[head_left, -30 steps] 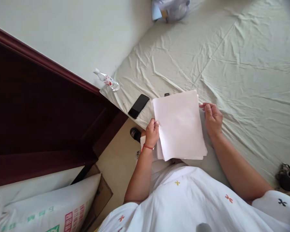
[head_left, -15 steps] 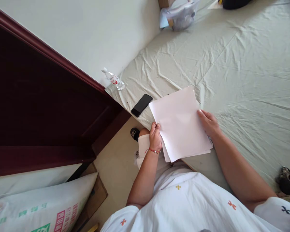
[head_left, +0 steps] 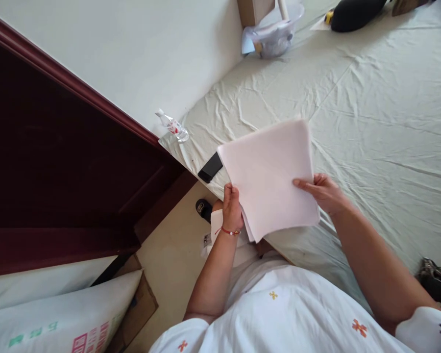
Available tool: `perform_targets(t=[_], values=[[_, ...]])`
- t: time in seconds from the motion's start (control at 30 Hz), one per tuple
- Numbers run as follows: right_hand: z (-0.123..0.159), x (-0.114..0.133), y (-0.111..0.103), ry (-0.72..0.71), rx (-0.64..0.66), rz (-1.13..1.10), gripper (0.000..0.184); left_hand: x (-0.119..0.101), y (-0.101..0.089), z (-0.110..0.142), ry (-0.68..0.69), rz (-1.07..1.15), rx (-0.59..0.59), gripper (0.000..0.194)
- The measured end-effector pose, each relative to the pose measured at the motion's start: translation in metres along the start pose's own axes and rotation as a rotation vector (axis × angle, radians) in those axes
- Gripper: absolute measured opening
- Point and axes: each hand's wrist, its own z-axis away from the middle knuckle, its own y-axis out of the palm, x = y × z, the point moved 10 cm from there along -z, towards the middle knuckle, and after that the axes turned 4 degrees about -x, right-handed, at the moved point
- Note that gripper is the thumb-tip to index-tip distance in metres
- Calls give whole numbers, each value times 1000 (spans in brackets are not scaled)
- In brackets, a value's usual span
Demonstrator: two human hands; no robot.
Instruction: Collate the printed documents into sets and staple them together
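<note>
A small stack of white paper sheets (head_left: pixel 270 171) is held up between my two hands, over the near edge of the cloth-covered surface. My left hand (head_left: pixel 232 208), with a red bracelet at the wrist, pinches the stack's left edge. At the right edge, my right hand (head_left: pixel 325 191) grips the sheets with its thumb lying on top and its fingers behind. A black phone (head_left: pixel 210 168) lies just beyond the stack's left corner, partly covered by the paper.
A light green sheet (head_left: pixel 382 127) covers the wide surface. Near the wall stand a clear bottle (head_left: pixel 174 128) and a plastic bag of items (head_left: pixel 275 41). A black object (head_left: pixel 356 14) lies at the far side. On the floor at lower left is a white printed sack (head_left: pixel 62 314).
The stack has risen slightly and its sheets sit more evenly together. My right thumb has moved further onto the top sheet. More of the phone is now covered.
</note>
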Motion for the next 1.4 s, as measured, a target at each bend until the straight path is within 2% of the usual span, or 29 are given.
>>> perform_targets(t=[0.13,0.23,0.3,0.4,0.5,0.67,0.83,0.9,0.97,1.07,1.13,1.2,1.3,1.4], values=[[16,66,-13,-404,-185,35,33,-30,37,-6,138,-82,235,57],[26,85,-11,-580,-180,113,30,-38,44,-16,215,-193,275,62],[21,75,-6,-545,-116,183,32,-29,43,-25,187,-251,291,67],[7,47,-1,-387,-35,285,38,-8,38,-34,129,-359,297,63],[2,33,-6,-274,-30,227,44,1,32,-33,122,-411,295,54],[15,10,-10,5,47,21,46,28,21,-4,-111,-315,344,59],[34,-25,-20,92,79,-45,38,56,16,34,-290,-284,452,51],[43,-39,-24,110,89,-47,36,54,15,36,-342,-189,424,53],[52,-51,-22,168,138,-37,38,47,14,29,-390,-71,346,60],[64,-63,-5,283,307,18,40,42,9,19,-491,10,196,70],[63,-59,2,263,340,38,43,42,3,16,-534,28,97,71],[53,-45,-3,141,241,39,47,45,1,17,-548,44,40,70],[42,-28,-12,-3,83,38,48,51,6,25,-566,47,65,68],[39,-31,-8,28,78,53,46,53,14,32,-570,46,124,68]])
